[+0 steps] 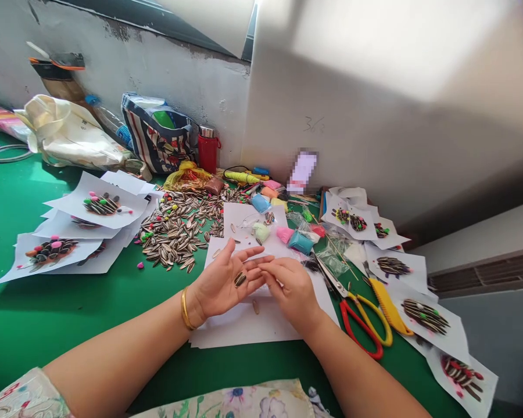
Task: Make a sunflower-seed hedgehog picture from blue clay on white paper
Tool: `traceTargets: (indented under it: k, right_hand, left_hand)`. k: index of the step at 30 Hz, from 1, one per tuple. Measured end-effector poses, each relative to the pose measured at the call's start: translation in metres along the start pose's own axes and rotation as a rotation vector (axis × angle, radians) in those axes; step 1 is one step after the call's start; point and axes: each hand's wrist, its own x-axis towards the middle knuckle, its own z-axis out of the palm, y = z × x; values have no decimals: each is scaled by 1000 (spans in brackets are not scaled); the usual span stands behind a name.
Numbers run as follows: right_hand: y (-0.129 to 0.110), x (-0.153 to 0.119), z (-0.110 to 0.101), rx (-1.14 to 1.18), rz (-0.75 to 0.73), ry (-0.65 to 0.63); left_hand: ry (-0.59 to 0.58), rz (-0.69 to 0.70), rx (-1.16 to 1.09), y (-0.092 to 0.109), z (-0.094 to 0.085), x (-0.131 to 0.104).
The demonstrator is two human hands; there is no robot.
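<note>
My left hand, palm up with its fingers stretched out, bears a few striped sunflower seeds. At its fingertips is my right hand, thumb and fingers pinched together; what they hold, if anything, is hidden. Both hands are over white paper sheets on the green table, where a loose pale seed lies just below them. A heap of sunflower seeds spreads beyond my left hand. Past the fingers sit lumps of coloured clay, among them a blue one and a pale green one.
Scissors with red and yellow handles lie at right beside a yellow comb-edged tool. Papers bearing seed hedgehogs lie at left and right. Along the wall stand a red flask, a striped bag and a phone.
</note>
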Motion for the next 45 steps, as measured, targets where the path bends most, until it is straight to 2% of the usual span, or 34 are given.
traceTargets:
  k: [2, 4, 6, 9, 13, 23, 27, 35, 45]
  right_hand:
    - [7, -1, -6, 54, 58, 41]
    - [15, -2, -10, 82, 133, 25]
    - [21, -4, -12, 81, 207, -44]
    - [25, -5, -11, 37, 281, -177]
    - [22, -4, -9, -47, 265, -268]
    - [16, -6, 7, -163, 160, -208]
    - [17, -7, 11, -206, 146, -221]
    - [14, -6, 14, -344, 101, -246]
    - [15, -7, 15, -350, 78, -243]
  left_hand:
    - [81, 82, -8, 4, 0, 2]
    - [173, 202, -32, 9, -2, 6]
    - [251, 292, -63, 14, -7, 11]
    - [312, 331, -109, 18, -15, 17]
    - [320, 328, -122, 18, -18, 17]
    - [326, 316, -115, 16, -19, 19]
    - [328, 315, -111, 16, -20, 19]
    - [338, 309, -101, 14, -18, 18]
    - [300, 297, -103, 12, -17, 18]
